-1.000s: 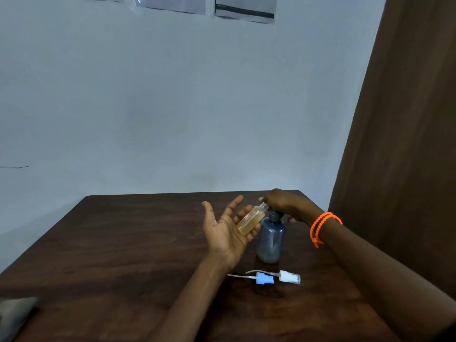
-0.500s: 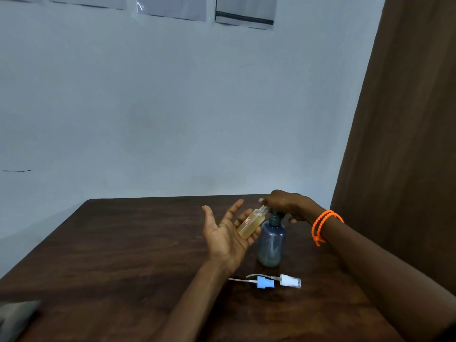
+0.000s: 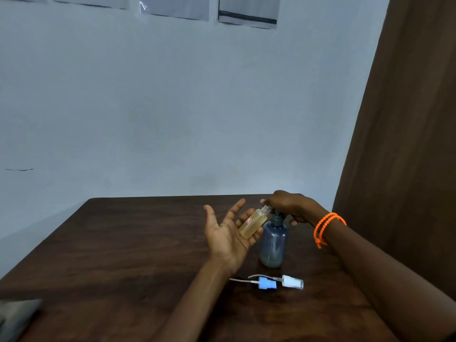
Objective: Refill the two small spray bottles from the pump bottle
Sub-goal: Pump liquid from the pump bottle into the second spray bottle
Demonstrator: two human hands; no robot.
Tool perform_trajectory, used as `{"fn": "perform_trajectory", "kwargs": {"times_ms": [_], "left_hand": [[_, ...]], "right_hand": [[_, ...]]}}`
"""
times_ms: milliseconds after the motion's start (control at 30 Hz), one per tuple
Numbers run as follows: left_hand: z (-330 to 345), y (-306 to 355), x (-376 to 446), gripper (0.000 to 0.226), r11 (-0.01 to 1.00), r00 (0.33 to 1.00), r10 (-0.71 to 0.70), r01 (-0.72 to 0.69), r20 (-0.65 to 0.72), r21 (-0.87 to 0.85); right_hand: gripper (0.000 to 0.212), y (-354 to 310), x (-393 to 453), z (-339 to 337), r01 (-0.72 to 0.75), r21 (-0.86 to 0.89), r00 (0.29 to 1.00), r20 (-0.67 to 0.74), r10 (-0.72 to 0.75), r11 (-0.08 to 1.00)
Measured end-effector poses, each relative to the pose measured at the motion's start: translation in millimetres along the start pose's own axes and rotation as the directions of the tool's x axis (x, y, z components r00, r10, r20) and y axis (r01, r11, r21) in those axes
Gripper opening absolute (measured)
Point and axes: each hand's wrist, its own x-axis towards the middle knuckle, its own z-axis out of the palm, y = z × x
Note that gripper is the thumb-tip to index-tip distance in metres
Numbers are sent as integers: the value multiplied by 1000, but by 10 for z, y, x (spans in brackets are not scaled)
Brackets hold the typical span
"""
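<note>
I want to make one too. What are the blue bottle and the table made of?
The blue pump bottle looks like see-through, smooth plastic: the tube inside shows through its tinted wall. The table looks like dark wood with a slight sheen, since grain streaks run across it, though it could be a wood-look coating.

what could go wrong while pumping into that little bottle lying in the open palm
1. The small spray bottle only rests tilted on the open left hand, ungripped, so it may slip.
2. Its narrow neck meets the pump bottle under the right hand; liquid could miss and spill on the table.
</note>
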Motion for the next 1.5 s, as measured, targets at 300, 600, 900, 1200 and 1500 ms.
{"fn": "perform_trajectory", "kwargs": {"times_ms": [300, 600, 900, 1200, 1500], "left_hand": [[-19, -18, 10, 101, 1000, 1000, 2, -2, 4, -5], [8, -14, -6, 101, 1000, 1000, 3, -3, -12, -13], [9, -7, -29, 100, 1000, 1000, -3, 3, -3, 0], [-14, 4, -1, 101, 1000, 1000, -2, 2, -3, 12], [-5, 2, -18, 100, 1000, 1000, -6, 6, -8, 0]], "right_hand": [[31, 13, -32, 49, -11, 10, 1000, 6, 11, 1000], [23, -2, -36, 36, -10, -29, 1000, -4, 9, 1000], [28, -21, -5, -15, -5, -26, 999, 31, 6, 1000], [24, 17, 57, 59, -23, -58, 1000, 7, 23, 998], [29, 70, 137, 2, -1, -6, 999, 35, 2, 1000]]}}
